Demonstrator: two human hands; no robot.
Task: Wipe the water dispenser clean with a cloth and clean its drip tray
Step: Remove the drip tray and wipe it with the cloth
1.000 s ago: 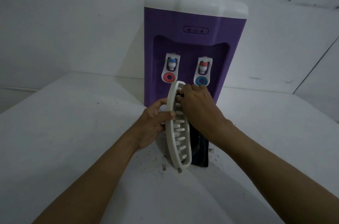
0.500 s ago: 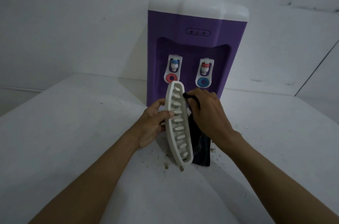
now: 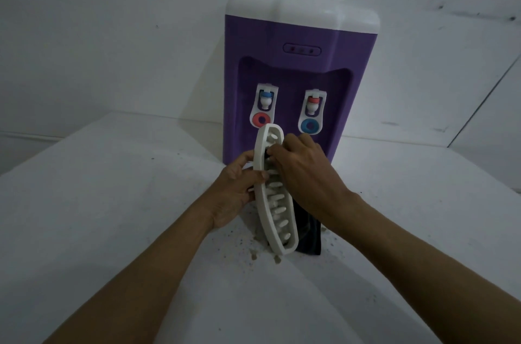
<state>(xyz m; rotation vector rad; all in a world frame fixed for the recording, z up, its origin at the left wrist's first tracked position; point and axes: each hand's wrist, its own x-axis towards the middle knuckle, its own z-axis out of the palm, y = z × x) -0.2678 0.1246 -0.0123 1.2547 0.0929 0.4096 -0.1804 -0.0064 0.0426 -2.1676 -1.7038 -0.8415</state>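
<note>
Drip tray (image 3: 261, 202) rim between left fingers (image 3: 244, 159)

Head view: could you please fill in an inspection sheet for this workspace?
Surface: white table, gritty near the tray.
Job's things: purple dispenser upright at the back; drip tray held on end; dark cloth hanging beside it.
Clutter: crumbs of dirt below the tray.
Hands: left hand grips the tray's edge; right hand holds the cloth against its grille, fingers curled.
Cables: nothing seen.
Surroundings: white walls, a few marks.
</note>
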